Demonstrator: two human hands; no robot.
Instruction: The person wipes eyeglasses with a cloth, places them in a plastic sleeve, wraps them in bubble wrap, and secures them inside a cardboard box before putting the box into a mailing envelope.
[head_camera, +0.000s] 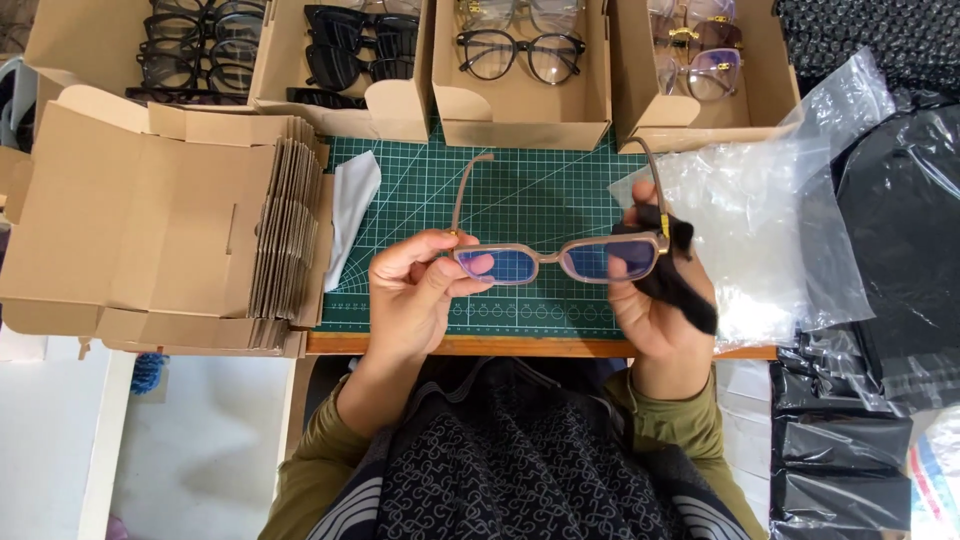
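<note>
Your left hand (415, 290) pinches the glasses (555, 262) at their left lens, just above the mat (520, 200). Your right hand (655, 300) grips the other lens through a black cloth (680, 285) (temples unfolded, pointing away), both palms turned inward.

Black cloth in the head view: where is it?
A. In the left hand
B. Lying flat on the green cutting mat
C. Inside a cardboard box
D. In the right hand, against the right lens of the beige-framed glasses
D: the black cloth is bunched in the right hand at the right end of the beige-framed glasses, while the left hand pinches the other end.
</note>
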